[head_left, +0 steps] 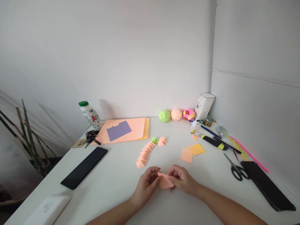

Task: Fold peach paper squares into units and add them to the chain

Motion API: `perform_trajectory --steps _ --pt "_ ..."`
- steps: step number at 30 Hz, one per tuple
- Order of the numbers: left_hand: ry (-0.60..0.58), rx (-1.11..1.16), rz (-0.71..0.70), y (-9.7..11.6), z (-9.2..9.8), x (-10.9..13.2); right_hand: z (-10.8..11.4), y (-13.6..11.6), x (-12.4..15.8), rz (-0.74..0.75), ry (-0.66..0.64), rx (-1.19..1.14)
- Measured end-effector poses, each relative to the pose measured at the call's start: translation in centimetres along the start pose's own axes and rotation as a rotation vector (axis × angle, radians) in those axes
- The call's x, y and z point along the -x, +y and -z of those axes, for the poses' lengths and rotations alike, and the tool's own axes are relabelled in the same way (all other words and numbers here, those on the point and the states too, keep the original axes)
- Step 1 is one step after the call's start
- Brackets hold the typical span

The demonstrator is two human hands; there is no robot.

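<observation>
Between both hands I hold a peach piece of paper (165, 182), folded, just over the near middle of the white table. My left hand (146, 186) pinches its left edge with thumb and fingers. On the other side my right hand (184, 179) grips the right edge, thumb on top. Beyond the hands a curved row of folded peach paper pieces (144, 155) ends at a green one (154, 140), and a small peach group (161, 141) lies beside it. Flat to the right are peach paper squares (187, 155) and a yellow paper square (197, 149).
Along the back stand a green paper ball (164, 116), a peach ball (176, 114) and a multicoloured one (188, 114). Scissors (236, 168), a cutter (214, 142) and a black case (267, 186) lie right. Paper sheets (138, 128), a bottle (90, 115) and a black phone (84, 167) are left.
</observation>
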State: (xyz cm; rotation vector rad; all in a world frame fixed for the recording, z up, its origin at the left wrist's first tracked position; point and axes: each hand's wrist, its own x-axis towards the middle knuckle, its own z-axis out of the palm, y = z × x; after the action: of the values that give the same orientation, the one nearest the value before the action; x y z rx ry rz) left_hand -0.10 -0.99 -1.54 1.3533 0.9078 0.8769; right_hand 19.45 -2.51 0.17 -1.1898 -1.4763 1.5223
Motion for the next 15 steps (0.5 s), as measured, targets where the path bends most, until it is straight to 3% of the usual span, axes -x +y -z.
perform_trajectory --steps 6,15 --pt "0.071 0.027 0.018 0.28 -0.09 -0.22 0.03 0.21 0.03 0.014 -0.012 0.022" --pt "-0.002 0.162 0.078 0.63 -0.25 -0.08 -0.15 0.22 0.17 0.038 0.007 0.038"
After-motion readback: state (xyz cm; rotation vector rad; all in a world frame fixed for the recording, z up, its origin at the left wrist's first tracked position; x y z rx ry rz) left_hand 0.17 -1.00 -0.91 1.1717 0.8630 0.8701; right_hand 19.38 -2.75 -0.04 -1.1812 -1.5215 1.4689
